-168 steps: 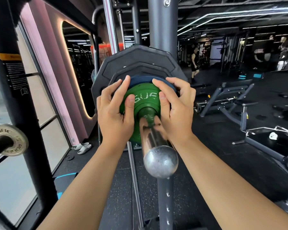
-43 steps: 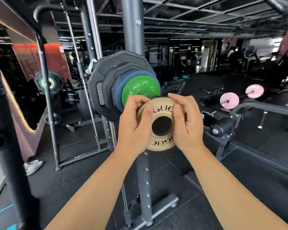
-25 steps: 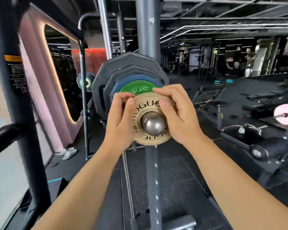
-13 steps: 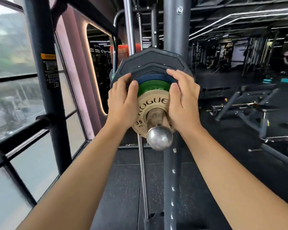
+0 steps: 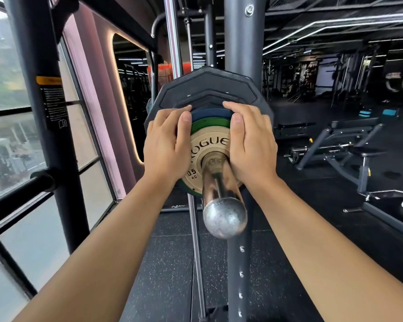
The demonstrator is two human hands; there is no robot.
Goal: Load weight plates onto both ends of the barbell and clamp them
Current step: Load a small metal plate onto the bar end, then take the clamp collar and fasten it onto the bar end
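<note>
While both lie flat with fingers straight, clamped on nothing, my left grip [image 5: 165,145] and right grip [image 5: 251,145] press either side of the tan plate [image 5: 208,145]. It sits outermost on the barbell sleeve [image 5: 220,189], against the green plate [image 5: 209,123], blue plate [image 5: 211,113] and black plates [image 5: 207,87]. A grey rack upright [image 5: 240,43] rises behind the stack, with a bench [image 5: 349,135] well off right. My palms hide the tan plate's sides.
</note>
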